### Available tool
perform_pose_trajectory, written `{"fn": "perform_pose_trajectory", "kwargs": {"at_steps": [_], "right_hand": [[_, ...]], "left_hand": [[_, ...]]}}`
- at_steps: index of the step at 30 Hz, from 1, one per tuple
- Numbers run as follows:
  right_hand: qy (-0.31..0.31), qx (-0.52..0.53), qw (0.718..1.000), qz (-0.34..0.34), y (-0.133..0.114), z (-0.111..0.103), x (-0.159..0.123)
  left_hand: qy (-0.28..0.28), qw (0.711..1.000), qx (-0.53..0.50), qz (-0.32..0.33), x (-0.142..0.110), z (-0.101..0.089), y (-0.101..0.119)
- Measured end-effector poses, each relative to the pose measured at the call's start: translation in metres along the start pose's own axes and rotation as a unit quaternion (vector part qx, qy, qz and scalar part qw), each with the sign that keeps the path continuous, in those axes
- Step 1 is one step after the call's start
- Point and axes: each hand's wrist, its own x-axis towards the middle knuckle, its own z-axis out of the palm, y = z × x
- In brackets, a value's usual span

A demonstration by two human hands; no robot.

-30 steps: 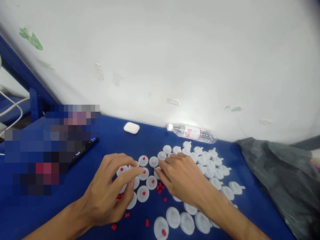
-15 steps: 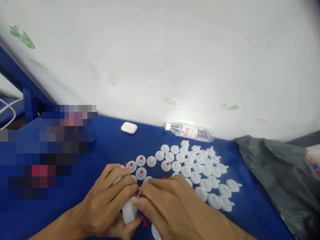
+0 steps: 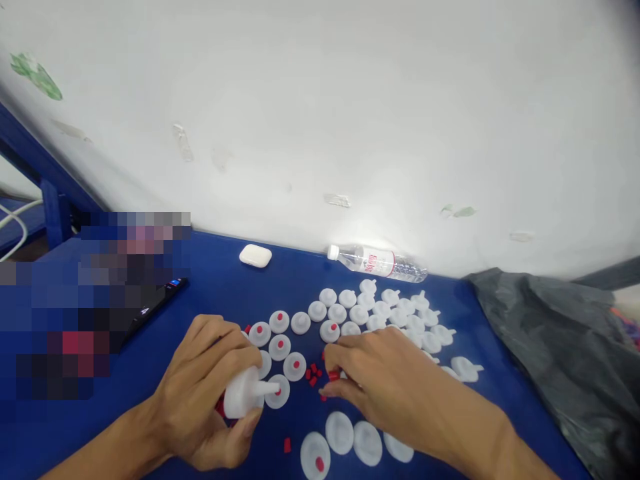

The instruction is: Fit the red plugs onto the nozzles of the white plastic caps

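My left hand (image 3: 213, 393) is wrapped round a white plastic nozzle lid (image 3: 243, 393), held sideways with its thin bare spout pointing right. Between the thumb and fingers of my right hand (image 3: 365, 373) is a small red cap (image 3: 333, 377). Loose red caps (image 3: 313, 373) lie just left of those fingertips. Nearby, several white lids with red tips (image 3: 280, 347) stand on the blue table (image 3: 215, 280). Many bare white lids (image 3: 383, 309) spread beyond and partly behind my right hand. More red pieces (image 3: 220, 407) show under my left hand, partly hidden.
A clear plastic bottle (image 3: 377, 261) lies along the white wall, with a white rounded case (image 3: 255, 256) to its left. Dark grey plastic sheeting (image 3: 535, 340) covers the right side. A black device (image 3: 155, 308) sits at the left, partly blurred out. Several lids (image 3: 339, 433) lie at the near edge.
My hands have parted; they were together at the white lid. My right hand has moved right and pinches a red cap. My left hand has turned the lid so its spout shows.
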Motion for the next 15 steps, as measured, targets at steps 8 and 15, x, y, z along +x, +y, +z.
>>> {"fn": "perform_pose_trajectory", "kwargs": {"at_steps": [8, 15], "right_hand": [[0.126, 0.045, 0.991, 0.011, -0.007, -0.006, 0.0], [0.198, -0.036, 0.971, -0.127, -0.025, 0.0, 0.006]], "left_hand": [[-0.028, 0.999, 0.004, 0.03, -0.001, 0.001, -0.002], [-0.053, 0.998, -0.001, 0.028, -0.007, 0.001, 0.0]]}}
